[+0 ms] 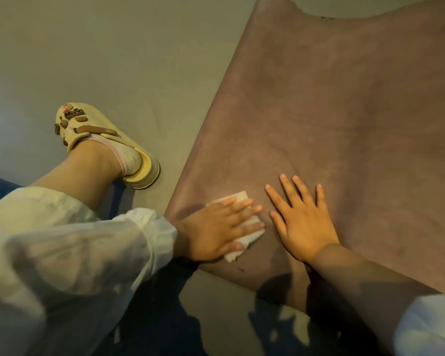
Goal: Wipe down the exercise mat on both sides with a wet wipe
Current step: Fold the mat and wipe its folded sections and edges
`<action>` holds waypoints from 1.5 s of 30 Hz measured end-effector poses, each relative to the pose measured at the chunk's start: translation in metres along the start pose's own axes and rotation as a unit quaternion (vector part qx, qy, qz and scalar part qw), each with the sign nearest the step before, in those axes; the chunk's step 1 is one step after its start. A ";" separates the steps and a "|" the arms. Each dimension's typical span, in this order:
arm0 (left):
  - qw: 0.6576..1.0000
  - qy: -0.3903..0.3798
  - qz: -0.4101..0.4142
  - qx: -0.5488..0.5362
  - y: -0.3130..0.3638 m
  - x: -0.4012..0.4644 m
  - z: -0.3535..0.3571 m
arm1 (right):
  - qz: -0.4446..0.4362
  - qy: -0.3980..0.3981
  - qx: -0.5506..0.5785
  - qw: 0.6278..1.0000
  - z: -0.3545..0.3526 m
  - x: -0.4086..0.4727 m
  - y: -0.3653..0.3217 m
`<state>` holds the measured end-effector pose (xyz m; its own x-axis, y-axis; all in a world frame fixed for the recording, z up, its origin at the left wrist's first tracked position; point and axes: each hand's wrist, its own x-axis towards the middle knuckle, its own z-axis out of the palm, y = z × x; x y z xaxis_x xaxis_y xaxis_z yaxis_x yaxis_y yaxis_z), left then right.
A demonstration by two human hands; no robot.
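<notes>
I see open mat point(344, 111) ahead, right hand point(303, 222) blocking the wipe's point(244, 227) rightward path, foot point(106, 147) beside left edge, bare floor point(126, 47) beyond

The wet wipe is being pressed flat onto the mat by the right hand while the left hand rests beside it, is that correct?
Not quite: the head view shows the left hand pressing the wet wipe flat onto the mat, while the right hand rests beside it.
</notes>
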<state>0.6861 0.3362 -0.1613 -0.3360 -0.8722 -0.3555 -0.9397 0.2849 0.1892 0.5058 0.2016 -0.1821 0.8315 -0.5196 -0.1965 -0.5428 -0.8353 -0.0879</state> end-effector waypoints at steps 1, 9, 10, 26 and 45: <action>0.999 -0.019 0.029 -0.006 0.015 -0.008 0.006 | -0.001 0.002 -0.002 1.000 0.000 0.000 0.000; 0.998 0.045 -0.033 0.006 0.026 -0.006 0.024 | 0.002 0.000 -0.001 1.000 0.004 -0.001 0.001; 0.996 0.066 -0.061 0.004 0.023 -0.003 0.024 | 0.001 -0.002 0.001 1.000 0.005 0.000 0.002; 0.922 0.158 -0.340 -0.098 0.087 0.016 0.028 | 0.003 -0.012 0.004 1.000 0.003 0.000 0.001; 0.878 0.184 -0.434 -0.081 -0.057 0.108 -0.027 | 0.139 0.094 0.030 0.985 -0.029 -0.012 0.076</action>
<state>0.7049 0.2151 -0.1860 0.5739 -0.8108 -0.1154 -0.8002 -0.5851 0.1315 0.4580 0.1391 -0.1580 0.6536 -0.7559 -0.0373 -0.7542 -0.6464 -0.1158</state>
